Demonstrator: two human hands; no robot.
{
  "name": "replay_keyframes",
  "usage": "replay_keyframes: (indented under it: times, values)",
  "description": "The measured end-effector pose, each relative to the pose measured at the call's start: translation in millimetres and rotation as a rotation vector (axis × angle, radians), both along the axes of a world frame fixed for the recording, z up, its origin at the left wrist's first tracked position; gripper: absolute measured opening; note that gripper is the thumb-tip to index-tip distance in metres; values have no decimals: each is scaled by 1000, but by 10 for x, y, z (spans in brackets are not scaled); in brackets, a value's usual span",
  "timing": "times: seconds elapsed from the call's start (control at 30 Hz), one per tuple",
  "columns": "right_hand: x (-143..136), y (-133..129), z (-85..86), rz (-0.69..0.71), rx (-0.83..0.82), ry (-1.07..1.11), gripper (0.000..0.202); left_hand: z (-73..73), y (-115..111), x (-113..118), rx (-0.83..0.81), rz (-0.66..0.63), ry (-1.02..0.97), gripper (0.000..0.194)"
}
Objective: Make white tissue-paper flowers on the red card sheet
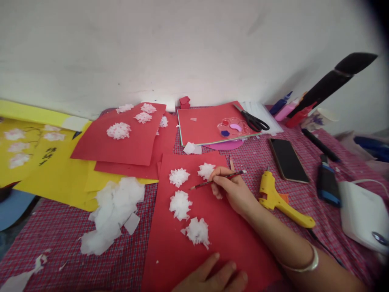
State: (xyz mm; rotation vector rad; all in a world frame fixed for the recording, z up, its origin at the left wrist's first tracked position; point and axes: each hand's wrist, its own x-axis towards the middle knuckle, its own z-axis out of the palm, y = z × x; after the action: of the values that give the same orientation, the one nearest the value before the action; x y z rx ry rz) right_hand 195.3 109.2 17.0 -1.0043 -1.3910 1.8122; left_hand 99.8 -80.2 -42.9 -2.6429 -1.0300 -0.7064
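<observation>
A pencil (204, 184) is pinched in my right hand (232, 186), its tip pointing left over a sheet of red paper (231, 251). White tissue-paper flowers sit on that sheet: one (179, 177) and another (180, 205) at the left, a third (197, 232) lower down, and one (206, 170) beside my right fingers. The pencil tip is between the flowers; whether it touches the paper I cannot tell. My left hand (215, 280) lies flat at the sheet's lower edge, fingers apart, partly cut off by the frame.
Tissue pieces (117, 211) lie left on the checked cloth (60, 227). Behind are finished red sheets (127, 150), a paint palette (234, 128) and scissors (251, 119). To the right are a yellow glue gun (281, 202), a phone (288, 159), a cutter (328, 184) and a white box (363, 217).
</observation>
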Motion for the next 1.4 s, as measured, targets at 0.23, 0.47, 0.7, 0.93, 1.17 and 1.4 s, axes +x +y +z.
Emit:
replay_keyframes:
  times: [0.23, 0.47, 0.7, 0.93, 1.17, 1.4]
  values:
    - [2, -58, 36, 181, 8, -132, 10, 67, -3, -46, -30, -33, 21, 29]
    - [-28, -77, 52, 178, 25, -146, 9, 67, -4, -47, -35, -55, 28, 30]
    - [-29, -67, 41, 251, 22, -163, 9, 79, -6, -60, -55, -91, 25, 33]
    - [7, -12, 32, 364, 56, -154, 12, 147, 5, -80, -115, -120, -19, 31]
    - [34, 57, 62, 516, 42, -163, 12, 186, -15, -88, -192, -151, 30, 35]
    - [67, -15, 243, 264, 72, -88, 8, 284, -4, -132, -263, -185, 123, 39]
